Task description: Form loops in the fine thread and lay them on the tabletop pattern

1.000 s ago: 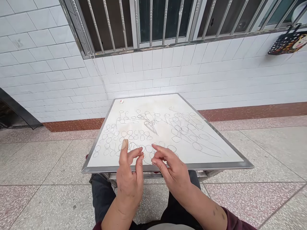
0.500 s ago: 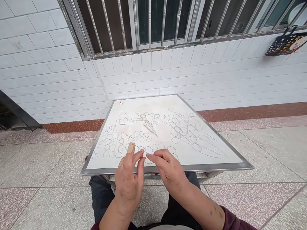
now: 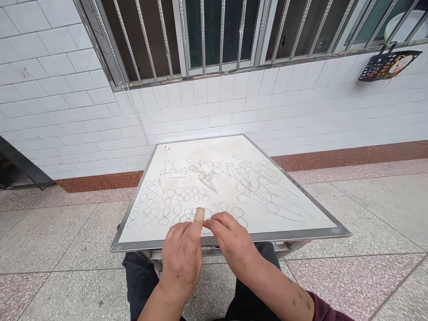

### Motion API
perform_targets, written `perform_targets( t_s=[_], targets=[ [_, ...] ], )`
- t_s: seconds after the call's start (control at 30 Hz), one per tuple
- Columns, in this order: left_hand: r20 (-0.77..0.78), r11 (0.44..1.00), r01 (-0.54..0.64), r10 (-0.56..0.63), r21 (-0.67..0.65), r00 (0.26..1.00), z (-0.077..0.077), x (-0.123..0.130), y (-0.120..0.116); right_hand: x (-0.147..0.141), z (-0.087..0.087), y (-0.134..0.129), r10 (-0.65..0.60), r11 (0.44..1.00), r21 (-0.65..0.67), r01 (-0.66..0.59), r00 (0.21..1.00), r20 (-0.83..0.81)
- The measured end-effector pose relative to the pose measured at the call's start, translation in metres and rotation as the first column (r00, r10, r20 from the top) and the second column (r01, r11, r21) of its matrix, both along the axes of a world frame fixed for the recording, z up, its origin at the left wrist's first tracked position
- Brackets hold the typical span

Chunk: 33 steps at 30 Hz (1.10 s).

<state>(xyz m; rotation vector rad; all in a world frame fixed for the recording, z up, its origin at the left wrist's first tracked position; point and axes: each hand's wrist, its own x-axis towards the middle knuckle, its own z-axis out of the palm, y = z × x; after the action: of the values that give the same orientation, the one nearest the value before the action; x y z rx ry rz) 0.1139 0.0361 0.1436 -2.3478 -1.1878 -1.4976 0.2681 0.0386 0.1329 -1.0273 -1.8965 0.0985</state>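
Over the near edge of a white table (image 3: 284, 232) my two hands meet at the fingertips. My left hand (image 3: 183, 252) is closed, with a tan bandage (image 3: 199, 214) round one finger that points forward. My right hand (image 3: 236, 240) is pinched, thumb against forefinger, right beside the left fingertips. Whatever lies between the fingers is too thin and too covered to make out. Thin dark wires bent into rings and figure-eight loops (image 3: 170, 196) lie in rows before my hands. A bundle of looped wires (image 3: 207, 180) is behind them, and long-tailed wire loops (image 3: 272, 207) spread to the right.
A small white-and-red object (image 3: 167, 147) sits at the table's far left corner. Grey metal edging (image 3: 310, 232) borders the tabletop. Beyond stands a white tiled wall (image 3: 200, 109) with a barred window (image 3: 220, 35). A dark patterned bag (image 3: 384, 66) hangs at right.
My left hand has turned, its bandaged finger coming right and down beside the right fingertips, while its other fingers have curled in. The right hand has stayed nearly in place. The view has shifted slightly.
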Motion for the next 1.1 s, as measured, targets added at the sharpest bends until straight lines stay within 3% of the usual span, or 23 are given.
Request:
perform_targets(
  t_s=[0.2,0.4,0.5,0.57,0.63,0.7,0.8,0.87,0.97,1.03,1.1],
  targets=[
    [-0.116,0.999,-0.026,0.029,0.029,0.993,-0.001,0.003,-0.003,-0.002,0.007,-0.002,0.022,0.995,-0.088,-0.039,0.984,-0.177],
    [-0.064,0.999,-0.005,0.003,-0.032,0.998,-0.012,-0.001,0.001,-0.004,0.005,-0.002,-0.017,0.986,-0.162,-0.030,0.959,-0.284],
    [0.034,0.995,0.013,-0.010,-0.094,0.999,-0.018,-0.001,0.002,-0.005,0.004,-0.004,0.004,0.980,-0.188,-0.069,0.945,-0.328],
    [0.233,0.975,0.062,-0.011,-0.212,0.972,-0.017,0.001,0.000,-0.005,0.005,-0.005,0.031,0.956,-0.255,-0.145,0.914,-0.404],
    [0.514,0.905,0.232,-0.017,-0.358,0.858,-0.012,0.004,-0.005,-0.004,0.005,-0.005,0.031,0.921,-0.323,-0.217,0.869,-0.493],
    [0.775,0.766,0.498,-0.001,-0.405,0.632,-0.005,0.008,-0.009,-0.003,0.004,-0.004,0.004,0.897,-0.368,-0.245,0.836,-0.548],
    [0.963,0.539,0.799,0.100,-0.265,0.251,0.001,0.011,-0.015,-0.003,0.000,0.000,0.008,0.847,-0.425,-0.320,0.807,-0.591],
    [0.979,0.436,0.887,0.191,-0.150,0.072,0.000,0.011,-0.016,-0.004,-0.002,0.001,0.056,0.782,-0.453,-0.429,0.771,-0.635],
    [0.950,0.357,0.932,0.307,-0.063,-0.054,-0.007,0.008,-0.016,-0.007,-0.003,0.003,0.093,0.688,-0.469,-0.554,0.707,-0.701],
    [0.932,0.314,0.947,0.360,-0.069,-0.052,-0.012,0.005,-0.015,-0.009,-0.004,0.004,0.066,0.678,-0.484,-0.553,0.702,-0.709],
    [0.922,0.278,0.956,0.386,-0.097,-0.019,-0.015,0.003,-0.016,-0.010,-0.005,0.005,0.035,0.702,-0.503,-0.505,0.729,-0.684]
  ],
)
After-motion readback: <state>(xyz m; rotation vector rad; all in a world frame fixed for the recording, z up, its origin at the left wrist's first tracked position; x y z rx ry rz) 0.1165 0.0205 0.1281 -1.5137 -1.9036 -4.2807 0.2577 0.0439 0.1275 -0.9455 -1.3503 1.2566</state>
